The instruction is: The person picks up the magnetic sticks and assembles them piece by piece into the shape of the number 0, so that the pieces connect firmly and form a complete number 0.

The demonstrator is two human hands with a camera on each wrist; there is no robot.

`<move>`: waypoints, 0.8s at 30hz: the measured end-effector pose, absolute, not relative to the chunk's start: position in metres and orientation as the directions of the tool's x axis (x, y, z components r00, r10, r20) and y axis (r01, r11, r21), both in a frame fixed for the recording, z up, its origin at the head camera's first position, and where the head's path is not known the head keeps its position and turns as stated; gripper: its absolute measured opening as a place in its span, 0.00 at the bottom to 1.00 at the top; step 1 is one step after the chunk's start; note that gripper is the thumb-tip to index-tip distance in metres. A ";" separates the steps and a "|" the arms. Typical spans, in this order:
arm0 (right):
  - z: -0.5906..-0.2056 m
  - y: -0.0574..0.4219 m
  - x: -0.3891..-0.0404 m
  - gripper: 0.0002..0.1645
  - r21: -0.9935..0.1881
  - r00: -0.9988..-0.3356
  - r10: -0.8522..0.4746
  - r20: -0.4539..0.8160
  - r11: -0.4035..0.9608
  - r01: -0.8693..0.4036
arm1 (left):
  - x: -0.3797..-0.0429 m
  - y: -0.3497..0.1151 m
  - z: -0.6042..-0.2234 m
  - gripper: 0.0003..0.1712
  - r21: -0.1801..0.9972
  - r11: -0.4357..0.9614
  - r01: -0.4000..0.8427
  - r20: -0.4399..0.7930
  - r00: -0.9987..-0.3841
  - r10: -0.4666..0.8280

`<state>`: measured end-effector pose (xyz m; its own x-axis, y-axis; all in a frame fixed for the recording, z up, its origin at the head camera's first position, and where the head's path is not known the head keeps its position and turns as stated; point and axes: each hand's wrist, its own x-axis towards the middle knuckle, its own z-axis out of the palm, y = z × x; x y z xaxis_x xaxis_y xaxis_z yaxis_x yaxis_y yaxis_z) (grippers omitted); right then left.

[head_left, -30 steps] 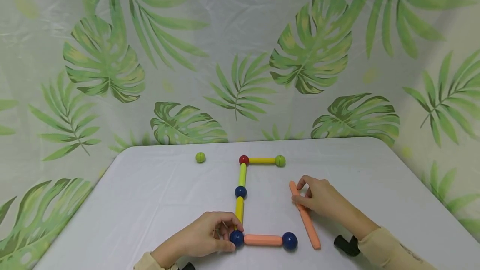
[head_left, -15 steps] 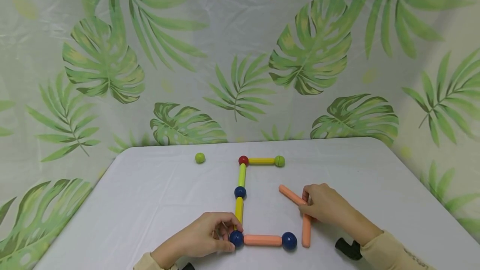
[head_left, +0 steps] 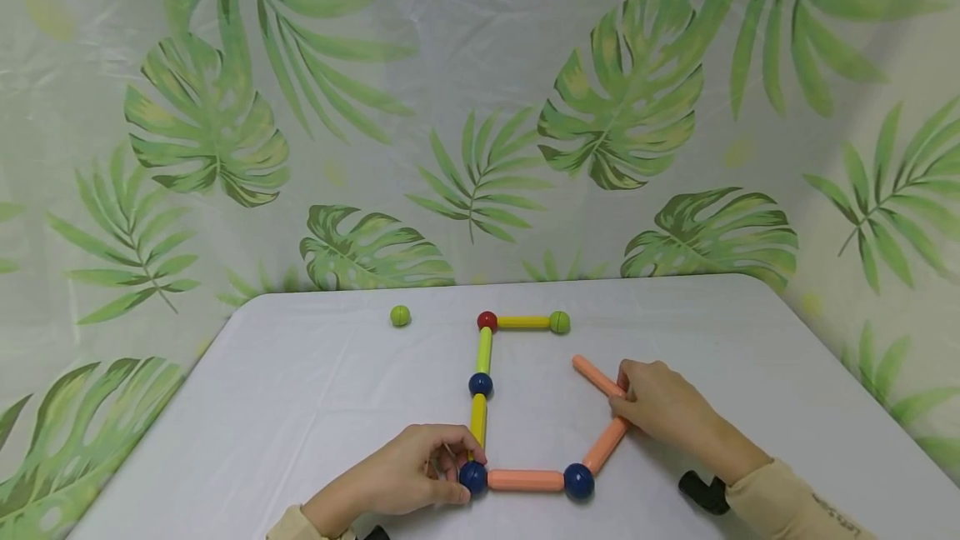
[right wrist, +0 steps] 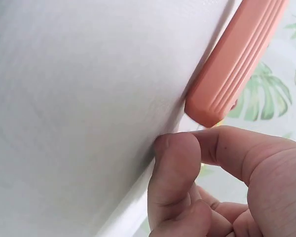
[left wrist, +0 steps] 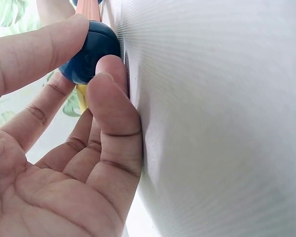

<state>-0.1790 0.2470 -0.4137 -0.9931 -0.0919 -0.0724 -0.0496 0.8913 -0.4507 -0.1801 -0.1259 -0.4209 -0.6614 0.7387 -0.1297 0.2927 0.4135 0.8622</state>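
Observation:
In the head view my left hand (head_left: 416,467) pinches a dark blue ball (head_left: 472,478), seen close up between thumb and fingers in the left wrist view. From that ball an orange rod (head_left: 527,481) runs right to a second blue ball (head_left: 579,482). Another orange rod (head_left: 606,446) slants up from the second ball to my right hand (head_left: 660,402). There it meets a further orange rod (head_left: 595,374), and my right fingers pinch this one at its near end. The right wrist view shows the blunt end of an orange rod (right wrist: 232,69) beside the fingertips; the pinched end is hidden.
A yellow rod (head_left: 478,423) links the held ball to a blue ball (head_left: 481,385). A lime rod (head_left: 484,350), red ball (head_left: 487,322), yellow rod (head_left: 523,322) and green ball (head_left: 559,322) continue the chain. A loose green ball (head_left: 400,316) lies back left.
My right hand swung the pair of orange rods; the near one now touches the right blue ball, and the far one points up and left. My left hand has stayed on its ball.

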 end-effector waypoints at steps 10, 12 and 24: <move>-0.414 0.261 -0.182 0.11 -0.458 -0.997 -0.053 -0.052 0.889 -0.023 | -0.180 -0.126 -0.420 0.16 0.862 0.413 0.294 -0.130 -0.660 0.740; -0.414 0.265 -0.182 0.11 -0.459 -0.998 -0.048 -0.051 0.888 -0.019 | -0.180 -0.126 -0.420 0.16 0.862 0.414 0.293 -0.131 -0.660 0.740; -0.413 0.277 -0.186 0.11 -0.460 -0.997 -0.014 -0.072 0.888 0.021 | -0.181 -0.126 -0.422 0.17 0.863 0.413 0.289 -0.132 -0.661 0.739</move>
